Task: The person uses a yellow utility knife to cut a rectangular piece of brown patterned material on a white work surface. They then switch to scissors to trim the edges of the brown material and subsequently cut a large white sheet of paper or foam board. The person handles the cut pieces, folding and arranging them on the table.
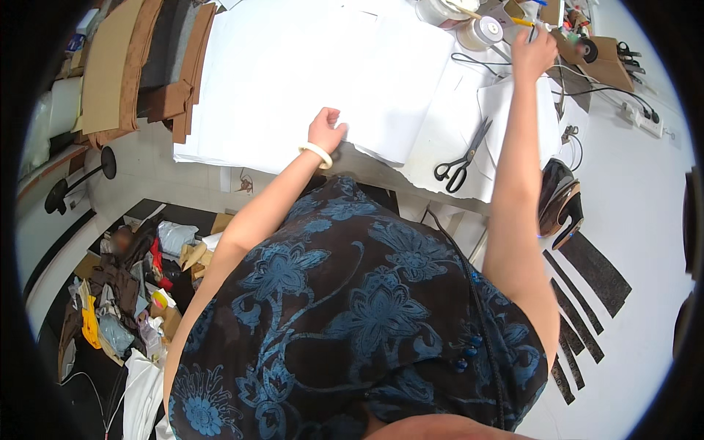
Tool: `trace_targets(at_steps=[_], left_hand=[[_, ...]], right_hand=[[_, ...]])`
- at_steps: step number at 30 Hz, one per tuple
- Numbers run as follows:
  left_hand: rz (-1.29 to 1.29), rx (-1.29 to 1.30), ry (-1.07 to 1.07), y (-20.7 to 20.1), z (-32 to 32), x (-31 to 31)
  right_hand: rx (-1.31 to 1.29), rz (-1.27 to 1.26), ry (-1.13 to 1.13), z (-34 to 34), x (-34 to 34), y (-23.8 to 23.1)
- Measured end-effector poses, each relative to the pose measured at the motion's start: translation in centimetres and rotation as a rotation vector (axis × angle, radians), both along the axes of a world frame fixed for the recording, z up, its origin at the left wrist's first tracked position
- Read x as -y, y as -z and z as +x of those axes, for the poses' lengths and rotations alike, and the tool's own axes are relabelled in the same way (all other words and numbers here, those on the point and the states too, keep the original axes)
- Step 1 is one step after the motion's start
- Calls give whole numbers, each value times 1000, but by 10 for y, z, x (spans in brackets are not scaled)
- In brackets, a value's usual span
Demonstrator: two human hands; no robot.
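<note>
At the near edge of the large white paper sheets [293, 81] is my left hand [327, 130], a cream bangle on its wrist. Its fingers are loosely bent, thumb apart, and nothing shows in them. My right hand [534, 55] reaches to the far right corner of the table, among pens and small boxes. Its fingers are closed at a small whitish and dark item that I cannot make out. A yellow pen-like stick [522, 22] lies beside those fingertips. Black-handled scissors [463, 158] lie on the paper between my two arms.
A lidded jar [480, 33] stands left of my right hand. Black cables run to a white power strip [642, 119]. Brown cardboard pieces [114, 66] stack at the left. A cluttered heap [136, 286] fills the lower left; dark patterned strips [587, 293] lie at the right.
</note>
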State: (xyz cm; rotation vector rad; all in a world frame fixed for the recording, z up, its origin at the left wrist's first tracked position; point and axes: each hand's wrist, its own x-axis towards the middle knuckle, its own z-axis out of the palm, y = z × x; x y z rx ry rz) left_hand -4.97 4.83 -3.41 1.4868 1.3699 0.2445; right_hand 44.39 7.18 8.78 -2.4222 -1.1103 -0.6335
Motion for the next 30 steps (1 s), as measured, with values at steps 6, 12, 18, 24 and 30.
trace_targets(at_steps=[6,12,18,24,30], left_hand=[[7,-191,59,-16,72,1],[-184,-192,182,-24,88,13],[-15,-51,66,-30,13,33],[560,-348,382,-30,-155,-18],[459,-664,725,-12,-164,-26]], right_hand=[[-888,4,26,-182,135,75],[-1451,72,216,-257,155,92],[-1388,54,98,-273,137,86],[-1225,-83,173,-280,118,100],[-1203,-162,218,-268,123,82]])
